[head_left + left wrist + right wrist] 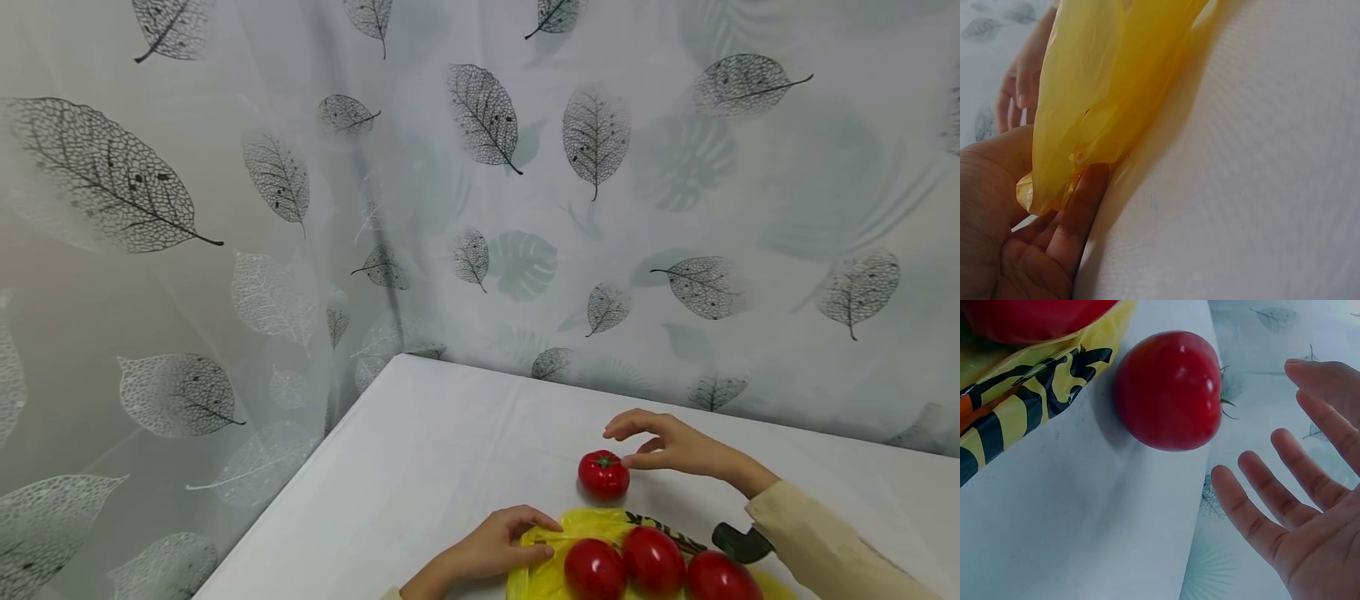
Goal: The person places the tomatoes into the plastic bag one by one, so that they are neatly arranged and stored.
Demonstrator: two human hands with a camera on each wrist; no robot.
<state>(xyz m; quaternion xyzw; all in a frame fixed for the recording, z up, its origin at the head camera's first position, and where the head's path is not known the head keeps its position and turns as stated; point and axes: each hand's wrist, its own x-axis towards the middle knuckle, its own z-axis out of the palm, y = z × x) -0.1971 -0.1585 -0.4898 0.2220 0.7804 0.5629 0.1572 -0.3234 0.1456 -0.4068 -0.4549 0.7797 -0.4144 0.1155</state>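
A shiny red tomato (603,476) with a green stem sits on the white table, just beyond a yellow plastic bag (537,581). My right hand (678,447) hovers beside and over it, holding nothing. In the right wrist view its fingers (1310,475) are spread, apart from the tomato (1169,390). My left hand (491,546) pinches the near-left edge of the bag. The left wrist view shows the gathered yellow plastic (1097,94) between thumb and fingers. On the bag lie three red, round, glossy fruits (652,560), partly cut off by the frame's bottom.
The white table (435,450) stretches left and back to a corner. Pale curtains (525,208) printed with leaves hang behind and along the left side. A black piece (742,543) is at the right sleeve (825,533). Dark lettering marks the bag's far side.
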